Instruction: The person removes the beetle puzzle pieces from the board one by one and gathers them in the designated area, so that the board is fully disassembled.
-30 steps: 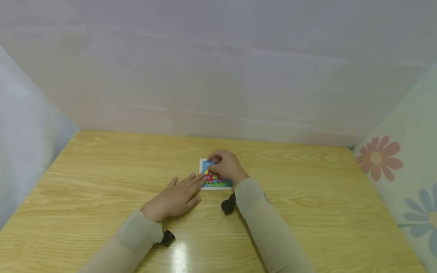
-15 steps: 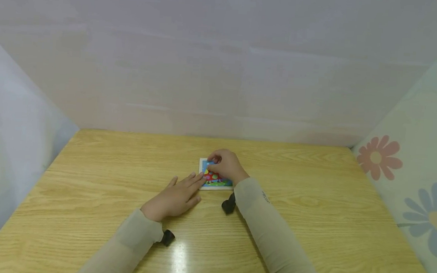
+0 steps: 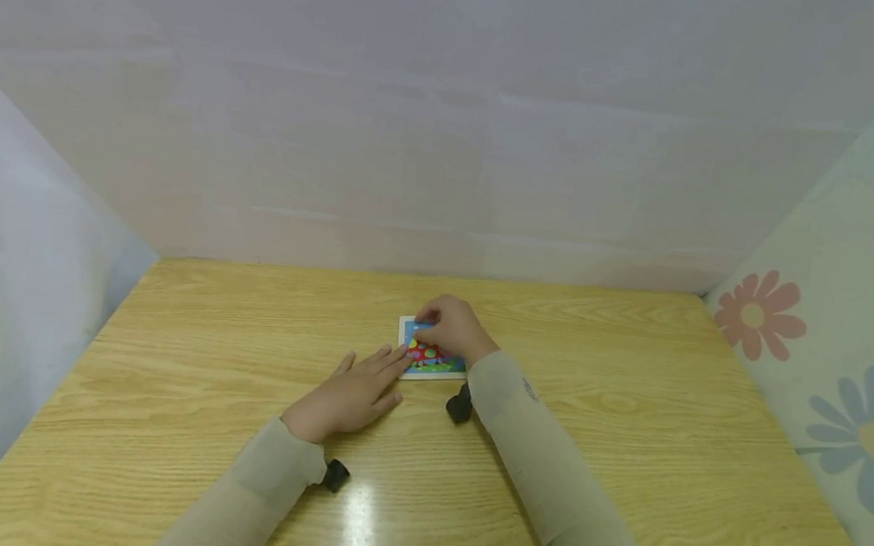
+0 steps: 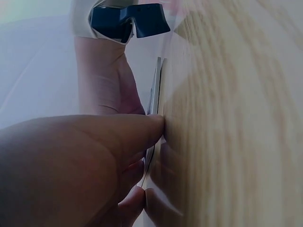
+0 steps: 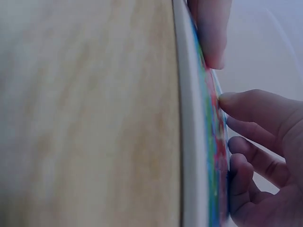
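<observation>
A small white-framed picture puzzle [image 3: 442, 368] lies flat on the table, showing a red spotted mushroom on blue and green. My left hand [image 3: 350, 393] is palm down with its fingers straight, fingertips resting on the puzzle's left side. My right hand [image 3: 457, 333] covers the upper right part. In the right wrist view, my right thumb [image 5: 236, 103] and curled fingers meet at the colourful surface, pinching at a thin puzzle piece [image 5: 221, 124], mostly hidden by the hand. From the left wrist view, the puzzle [image 4: 157, 85] shows only as a thin edge.
The puzzle lies on a wood-grain table [image 3: 213, 376], toward its far side. A pale wall [image 3: 442, 181] rises behind, and side walls stand left and right, the right one with printed flowers [image 3: 761, 316]. Black wrist cameras [image 3: 335, 476] hang at both cuffs.
My right hand and wrist have shifted very slightly upward in the head view. The left hand and the puzzle stay in place.
</observation>
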### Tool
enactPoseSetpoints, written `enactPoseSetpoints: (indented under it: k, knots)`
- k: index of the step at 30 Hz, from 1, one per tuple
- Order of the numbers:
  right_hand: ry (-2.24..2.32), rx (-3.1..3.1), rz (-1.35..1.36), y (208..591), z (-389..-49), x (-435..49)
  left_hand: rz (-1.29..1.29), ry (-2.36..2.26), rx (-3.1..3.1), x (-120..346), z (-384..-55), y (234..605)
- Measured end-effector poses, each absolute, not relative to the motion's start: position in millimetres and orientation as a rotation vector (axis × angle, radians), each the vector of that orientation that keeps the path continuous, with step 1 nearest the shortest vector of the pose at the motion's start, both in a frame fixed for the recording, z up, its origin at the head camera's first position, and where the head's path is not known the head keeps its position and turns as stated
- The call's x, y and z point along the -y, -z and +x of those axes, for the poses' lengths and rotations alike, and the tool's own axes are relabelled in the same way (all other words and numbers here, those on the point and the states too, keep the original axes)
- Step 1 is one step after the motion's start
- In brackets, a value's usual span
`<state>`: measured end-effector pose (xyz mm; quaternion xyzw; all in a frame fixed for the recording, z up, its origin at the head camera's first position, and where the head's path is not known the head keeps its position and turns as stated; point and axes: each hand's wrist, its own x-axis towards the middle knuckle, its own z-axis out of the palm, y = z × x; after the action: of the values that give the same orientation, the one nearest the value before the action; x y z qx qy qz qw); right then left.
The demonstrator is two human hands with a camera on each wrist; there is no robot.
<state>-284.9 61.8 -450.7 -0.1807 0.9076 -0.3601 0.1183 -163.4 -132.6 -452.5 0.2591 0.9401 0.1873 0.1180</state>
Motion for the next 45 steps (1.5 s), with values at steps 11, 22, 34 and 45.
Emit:
enactPoseSetpoints:
  k: [11,22,34,45]
  knots:
    - [0.913,-2.623,-0.631,445.0,-291.3,-63.6,0.751,-0.535,-2.729,129.7,-163.6,449.0]
    - [0.986,-2.624,-0.612,448.7,-291.1,-64.6,0.758,-0.542,-2.740,131.9,-164.1,449.0]
    - [1.013,-2.656,-0.643,453.2,-288.3,-67.1,0.748,-0.517,-2.732,132.7,-165.1,452.9]
    - [0.977,-2.636,-0.669,453.1,-292.8,-67.4,0.747,-0.521,-2.726,132.4,-164.7,452.4]
